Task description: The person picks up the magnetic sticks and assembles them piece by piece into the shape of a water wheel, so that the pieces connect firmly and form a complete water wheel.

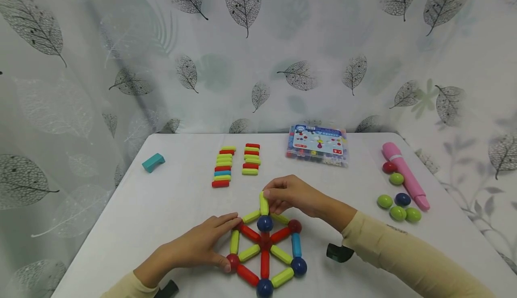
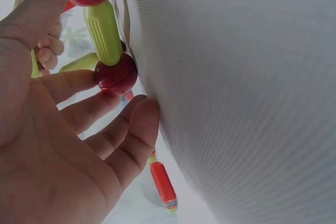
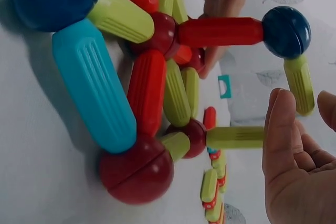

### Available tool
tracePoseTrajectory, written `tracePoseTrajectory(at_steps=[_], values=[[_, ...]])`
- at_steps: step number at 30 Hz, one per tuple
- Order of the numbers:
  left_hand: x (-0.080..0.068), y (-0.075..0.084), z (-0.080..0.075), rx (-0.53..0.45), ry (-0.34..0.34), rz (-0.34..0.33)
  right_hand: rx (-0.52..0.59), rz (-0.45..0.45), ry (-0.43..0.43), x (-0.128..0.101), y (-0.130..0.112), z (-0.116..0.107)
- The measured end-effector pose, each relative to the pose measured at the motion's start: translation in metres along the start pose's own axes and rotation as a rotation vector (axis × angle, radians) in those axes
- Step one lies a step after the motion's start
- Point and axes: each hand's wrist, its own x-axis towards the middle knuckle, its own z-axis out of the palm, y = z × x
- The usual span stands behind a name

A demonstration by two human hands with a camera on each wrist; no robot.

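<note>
A wheel-shaped frame of magnetic sticks and balls lies on the table. Red and blue balls [image 1: 299, 266] join its rim; sticks run to a red centre ball [image 3: 160, 34]. From that centre a red stick [image 3: 220, 32] rises to a blue ball [image 1: 265, 223]. My right hand [image 1: 292, 195] pinches the free end of a light-green stick [image 1: 264, 203] attached to this raised ball. Another light-green stick [image 3: 236, 137] stands on a far red ball, its top hidden behind my right fingers. With spread fingers, my left hand [image 1: 202, 244] touches two red balls [image 2: 116, 74] at the frame's left side.
Two columns of loose sticks [image 1: 223, 168] lie behind the frame. A labelled plastic box [image 1: 317, 145] stands at the back. To the right are a pink tube-like object [image 1: 405, 177] and several loose balls [image 1: 397, 213]. A teal block [image 1: 153, 162] sits at the back left.
</note>
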Motion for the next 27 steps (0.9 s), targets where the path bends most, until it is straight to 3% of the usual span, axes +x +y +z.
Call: tracePoseTrajectory(at_steps=[3,6,10,12,15,19,22,27], values=[[0.000,0.000,0.000,0.003,0.000,-0.002,-0.068,-0.023,0.042,-0.005,-0.001,-0.012],[0.001,0.001,-0.001,0.000,-0.004,-0.004,-0.215,-0.056,0.125,-0.016,-0.001,-0.037],[0.001,0.001,-0.001,-0.001,-0.009,-0.007,-0.605,-0.074,0.308,-0.037,-0.003,-0.096],[0.001,0.001,0.000,0.002,-0.008,-0.007,-0.827,-0.028,0.419,-0.049,-0.002,-0.133],[0.000,0.001,0.000,0.005,-0.006,-0.010,-1.025,0.133,0.528,-0.067,0.005,-0.183],[-0.001,0.001,0.000,0.005,-0.004,-0.011,-1.117,0.332,0.545,-0.087,0.026,-0.230],[-0.001,0.000,0.000,0.006,-0.003,-0.009,-1.170,0.364,0.533,-0.096,0.045,-0.249],[0.000,0.001,0.000,0.010,-0.003,-0.005,-1.174,0.349,0.508,-0.099,0.072,-0.261]])
